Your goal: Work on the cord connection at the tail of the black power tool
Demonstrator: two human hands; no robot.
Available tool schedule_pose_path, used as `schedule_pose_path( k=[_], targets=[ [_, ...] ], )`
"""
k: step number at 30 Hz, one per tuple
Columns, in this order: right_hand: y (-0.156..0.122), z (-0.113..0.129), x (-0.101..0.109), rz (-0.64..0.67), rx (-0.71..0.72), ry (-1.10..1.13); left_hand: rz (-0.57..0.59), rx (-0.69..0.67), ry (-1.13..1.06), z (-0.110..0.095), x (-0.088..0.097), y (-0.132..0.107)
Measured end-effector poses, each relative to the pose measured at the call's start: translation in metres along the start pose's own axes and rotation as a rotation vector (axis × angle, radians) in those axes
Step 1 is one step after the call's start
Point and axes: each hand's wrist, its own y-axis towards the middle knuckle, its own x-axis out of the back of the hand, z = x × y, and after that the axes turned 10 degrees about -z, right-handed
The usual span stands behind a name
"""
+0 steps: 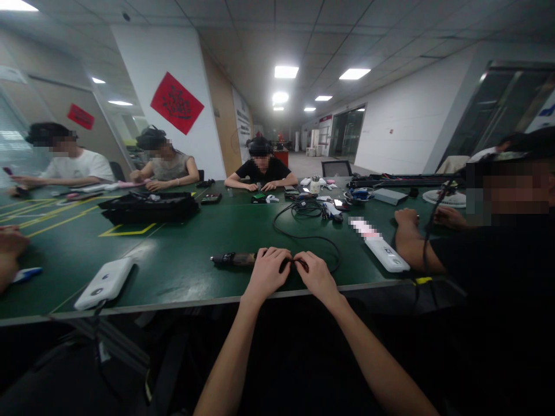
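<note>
A dark corded electric screwdriver (236, 259) lies sideways on the green table, its tip pointing left. My left hand (269, 273) is wrapped over the rear end of its body. Beside it, my right hand (317, 277) pinches the black cable (339, 252) close to where it meets the tool. The fingertips of both hands nearly touch, and the joint between cable and screwdriver is partly hidden by them. From my right hand the cable loops back across the table.
A white power bank-like box (106, 282) lies at left, another white device (387, 255) at right near a co-worker's arm (414, 245). A black open case (150, 207) and coiled cables (307, 208) sit farther back. Several people sit around the green table (182, 271).
</note>
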Motion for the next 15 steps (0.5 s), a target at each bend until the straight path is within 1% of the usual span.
schedule_pose_path(
  k=[5, 11, 15],
  targets=[
    [-0.0003, -0.0007, -0.0007, 0.000, 0.000, -0.005, -0.006, 0.013, 0.009, -0.0001, 0.0004, 0.0002],
    [0.0001, -0.0019, -0.0013, 0.003, -0.002, -0.001, 0.011, -0.009, -0.001, -0.0006, 0.0006, 0.0002],
    [0.0003, -0.0017, -0.0005, 0.007, -0.002, -0.002, 0.012, -0.001, 0.003, 0.0003, -0.0009, 0.0003]
  ],
)
